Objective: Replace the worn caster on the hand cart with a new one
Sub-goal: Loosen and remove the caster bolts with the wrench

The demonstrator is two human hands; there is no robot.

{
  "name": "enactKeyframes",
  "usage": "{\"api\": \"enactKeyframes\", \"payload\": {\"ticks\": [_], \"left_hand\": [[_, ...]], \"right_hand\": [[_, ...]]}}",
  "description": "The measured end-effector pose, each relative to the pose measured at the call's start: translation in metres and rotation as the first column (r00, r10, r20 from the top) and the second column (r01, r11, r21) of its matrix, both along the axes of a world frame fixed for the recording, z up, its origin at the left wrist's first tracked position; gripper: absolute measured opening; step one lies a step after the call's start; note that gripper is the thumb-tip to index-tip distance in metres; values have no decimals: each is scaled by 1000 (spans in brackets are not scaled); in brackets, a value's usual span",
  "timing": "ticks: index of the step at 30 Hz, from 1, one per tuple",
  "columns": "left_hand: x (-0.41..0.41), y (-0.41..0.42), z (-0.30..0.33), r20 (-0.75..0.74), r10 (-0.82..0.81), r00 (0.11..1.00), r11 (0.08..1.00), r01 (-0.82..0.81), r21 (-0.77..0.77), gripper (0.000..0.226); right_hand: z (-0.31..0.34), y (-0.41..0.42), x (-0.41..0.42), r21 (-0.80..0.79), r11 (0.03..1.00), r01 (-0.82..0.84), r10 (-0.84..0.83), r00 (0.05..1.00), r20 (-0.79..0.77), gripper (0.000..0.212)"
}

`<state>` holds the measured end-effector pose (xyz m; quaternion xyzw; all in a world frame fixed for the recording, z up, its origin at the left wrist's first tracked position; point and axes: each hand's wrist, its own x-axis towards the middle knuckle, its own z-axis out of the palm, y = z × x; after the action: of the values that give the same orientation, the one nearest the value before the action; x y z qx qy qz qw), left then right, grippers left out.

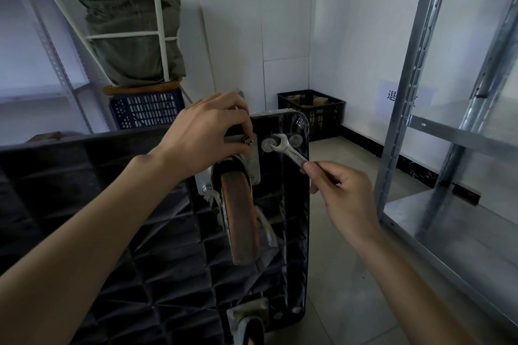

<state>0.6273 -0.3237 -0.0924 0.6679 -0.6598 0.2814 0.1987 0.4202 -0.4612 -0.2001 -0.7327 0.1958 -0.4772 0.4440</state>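
We have the cart tipped up with its ribbed black underside facing us, and the worn caster sits near the deck's upper right corner, its rusty wheel edge-on. Our left hand curls over the caster's plate, fingertips pinching at a nut on its top edge. Our right hand pinches the wrench by its handle, its open end set on a bolt just right of the plate.

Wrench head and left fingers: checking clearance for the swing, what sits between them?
In the head view, only the caster plate's edge and bare cart underside separate the wrench head from the left hand.
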Motion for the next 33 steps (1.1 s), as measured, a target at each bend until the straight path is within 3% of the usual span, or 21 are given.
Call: {"api": "enactKeyframes", "payload": {"ticks": [5,10,24,33], "left_hand": [[1,2,0,34,-24,999,999,23,26,32],[2,3,4,30,-39,999,997,37,69,21],[-4,-2,-5,31,-6,1000,999,7,-43,24],[0,4,-7,-107,-106,989,984,89,-157,19]], "right_hand": [[-2,1,0,5,1000,-4,4,1000,-7,19],[-5,1,2,-5,1000,-4,4,1000,-17,21],[-6,1,1,-18,1000,-9,9,1000,-3,24],[-6,0,-1,-8,1000,-7,7,1000,-5,21]]}}
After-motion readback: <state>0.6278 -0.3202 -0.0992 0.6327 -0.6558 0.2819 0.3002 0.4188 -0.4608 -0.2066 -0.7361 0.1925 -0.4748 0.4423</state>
